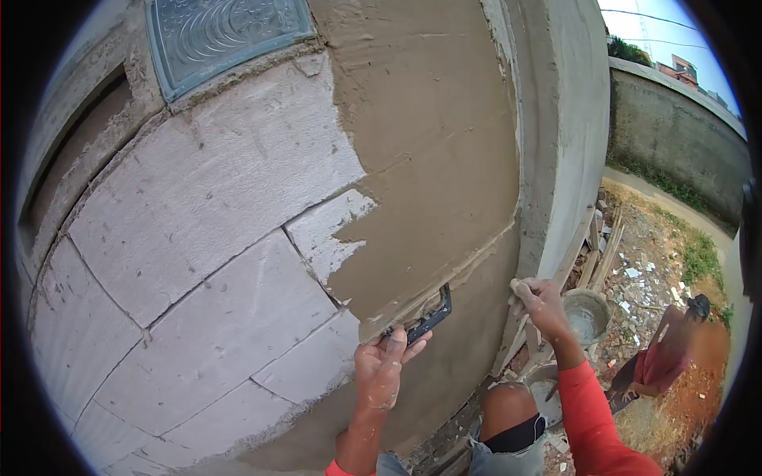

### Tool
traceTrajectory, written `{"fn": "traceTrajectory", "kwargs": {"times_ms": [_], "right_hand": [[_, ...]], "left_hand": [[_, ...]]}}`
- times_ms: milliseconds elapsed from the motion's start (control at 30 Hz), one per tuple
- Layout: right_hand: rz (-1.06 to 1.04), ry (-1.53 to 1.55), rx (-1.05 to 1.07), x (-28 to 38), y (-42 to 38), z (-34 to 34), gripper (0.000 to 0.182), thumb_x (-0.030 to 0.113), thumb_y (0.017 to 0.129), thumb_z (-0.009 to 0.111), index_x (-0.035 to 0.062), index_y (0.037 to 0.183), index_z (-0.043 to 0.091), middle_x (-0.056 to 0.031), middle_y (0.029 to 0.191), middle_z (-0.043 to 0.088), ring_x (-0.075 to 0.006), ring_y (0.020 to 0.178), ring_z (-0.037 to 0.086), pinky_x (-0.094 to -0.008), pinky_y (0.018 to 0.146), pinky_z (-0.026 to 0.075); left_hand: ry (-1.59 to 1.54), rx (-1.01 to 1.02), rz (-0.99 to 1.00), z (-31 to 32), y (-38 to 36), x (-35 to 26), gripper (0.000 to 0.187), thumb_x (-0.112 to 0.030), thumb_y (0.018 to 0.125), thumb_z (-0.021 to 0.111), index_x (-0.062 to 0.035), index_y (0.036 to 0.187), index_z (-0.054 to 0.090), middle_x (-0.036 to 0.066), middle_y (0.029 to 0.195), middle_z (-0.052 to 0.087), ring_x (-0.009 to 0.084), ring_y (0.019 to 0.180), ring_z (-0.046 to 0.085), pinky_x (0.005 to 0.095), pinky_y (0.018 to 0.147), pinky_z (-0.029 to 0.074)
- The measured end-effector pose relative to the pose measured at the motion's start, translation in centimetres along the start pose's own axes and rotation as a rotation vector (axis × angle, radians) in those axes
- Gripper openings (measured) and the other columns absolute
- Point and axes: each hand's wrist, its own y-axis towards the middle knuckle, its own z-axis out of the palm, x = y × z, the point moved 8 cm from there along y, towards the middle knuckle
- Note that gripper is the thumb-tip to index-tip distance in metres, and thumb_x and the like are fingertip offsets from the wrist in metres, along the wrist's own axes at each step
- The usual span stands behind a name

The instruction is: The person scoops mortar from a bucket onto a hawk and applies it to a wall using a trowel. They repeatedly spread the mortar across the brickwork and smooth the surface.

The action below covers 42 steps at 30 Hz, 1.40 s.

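My left hand (pixel 382 366) is wrapped round a black-handled trowel (pixel 429 317), close against the wall. Wet brown mortar (pixel 444 174) coats the wall above and below the tool, with a ridge running up to the right from it. To the left, pale blocks (pixel 214 182) are bare, and the mortar ends against them in a ragged edge. Out to the right, my right hand (pixel 542 308) is closed with its fingers pinched together near the wall's corner; a pale lump shows at the fingertips, too small to identify.
A glass block (pixel 230 36) is set in the wall at the top. Buckets (pixel 586 316) and wooden planks (pixel 607 246) lie below on the right. A co-worker (pixel 663 349) stands on rubble-strewn ground, before a boundary wall (pixel 675 127).
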Motion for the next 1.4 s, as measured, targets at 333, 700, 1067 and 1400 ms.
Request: {"fn": "traceTrajectory", "kwargs": {"times_ms": [333, 700, 1067, 1400], "right_hand": [[0.643, -1.179, -0.173, -18.5, -27.2, -23.4, 0.051, 0.041, 0.096, 0.073, -0.0004, 0.125, 0.075, -0.0241, 0.099, 0.077, -0.0365, 0.085, 0.075, -0.0481, 0.083, 0.057], [0.035, -1.657, 0.03, -17.1, -21.0, -14.6, 0.049, 0.034, 0.089, 0.077, 0.0047, 0.127, 0.067, -0.0152, 0.129, 0.065, -0.0346, 0.124, 0.062, -0.0504, 0.103, 0.049], [0.011, -1.802, 0.819, -26.1, -18.9, -10.9, 0.019, 0.025, 0.092, 0.069, 0.0083, 0.101, 0.069, -0.0099, 0.074, 0.068, -0.0318, 0.07, 0.07, -0.0472, 0.061, 0.05], [0.266, -1.735, 0.553, -27.6, -21.7, -11.6, 0.019, 0.029, 0.092, 0.068, 0.0119, 0.098, 0.074, -0.0149, 0.093, 0.069, -0.0336, 0.083, 0.073, -0.0519, 0.066, 0.052]], "left_hand": [[0.129, 0.041, -0.327, -7.7, -6.7, 22.0, 0.045, -0.008, 0.109, 0.061, 0.0115, 0.147, 0.045, 0.023, 0.136, 0.064, 0.035, 0.116, 0.071, 0.0459, 0.103, 0.064], [0.155, 0.162, -0.4, -10.0, -4.3, 30.9, 0.04, -0.002, 0.109, 0.057, 0.0128, 0.145, 0.045, 0.023, 0.139, 0.06, 0.0308, 0.123, 0.067, 0.046, 0.106, 0.063], [0.211, 0.128, -0.343, -11.2, -5.7, 30.9, 0.04, -0.007, 0.11, 0.059, 0.0151, 0.141, 0.048, 0.024, 0.137, 0.063, 0.0322, 0.121, 0.069, 0.0452, 0.108, 0.061], [0.255, 0.086, -0.371, -12.0, -6.7, 30.3, 0.035, 0.006, 0.102, 0.065, 0.0089, 0.136, 0.056, 0.016, 0.13, 0.068, 0.02, 0.118, 0.067, 0.0375, 0.105, 0.059]]}}
